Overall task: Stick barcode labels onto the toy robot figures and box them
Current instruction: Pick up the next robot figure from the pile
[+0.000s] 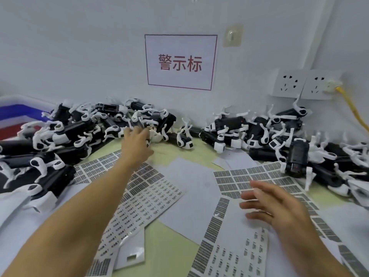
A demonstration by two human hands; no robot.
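Observation:
Black-and-white toy robot figures lie in two heaps against the wall: a left pile [65, 134] and a right pile [283, 136]. My left hand [135, 142] is stretched far forward, its fingers touching a figure [139, 122] at the inner edge of the left pile; whether it grips the figure is unclear. My right hand [273, 204] hovers open, fingers spread, over a barcode label sheet [249, 176] at the right. More label sheets [143, 194] lie under my left forearm.
A blue, white and red bin [16, 114] stands at the far left. A sign with red characters [180, 61] hangs on the wall. Wall sockets [299, 84] with a yellow cable [353, 108] sit at the right. Blank backing paper [195, 188] covers the table's middle.

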